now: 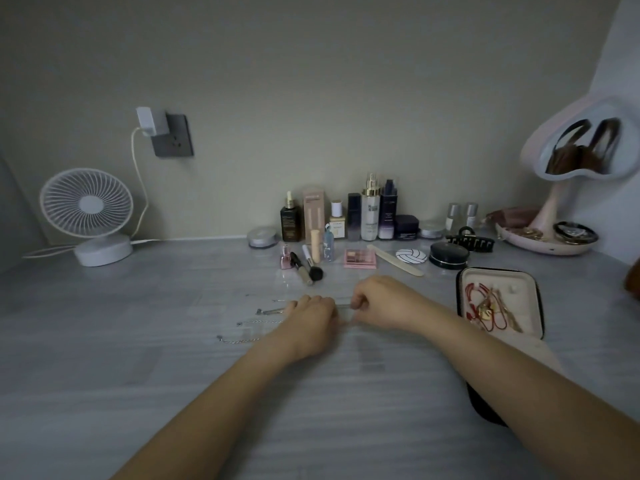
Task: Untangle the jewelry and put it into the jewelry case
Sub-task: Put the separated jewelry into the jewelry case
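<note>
Thin silver chains (258, 322) lie on the grey table, their ends fanning out to the left of my hands. My left hand (310, 323) has its fingers curled over the chains. My right hand (375, 303) pinches a short stretch of chain (343, 307) that spans the gap between both hands. The jewelry case (531, 306) lies open at the right, with red cord and gold pieces (485, 310) inside its pale lining. How the chains cross under my left hand is hidden.
Cosmetic bottles (370, 211), brushes, a pink palette (360, 258) and a black compact (449, 255) stand behind my hands. A white fan (88, 213) sits far left. At far right stand a mirror (585, 147) and a trinket tray (543, 244).
</note>
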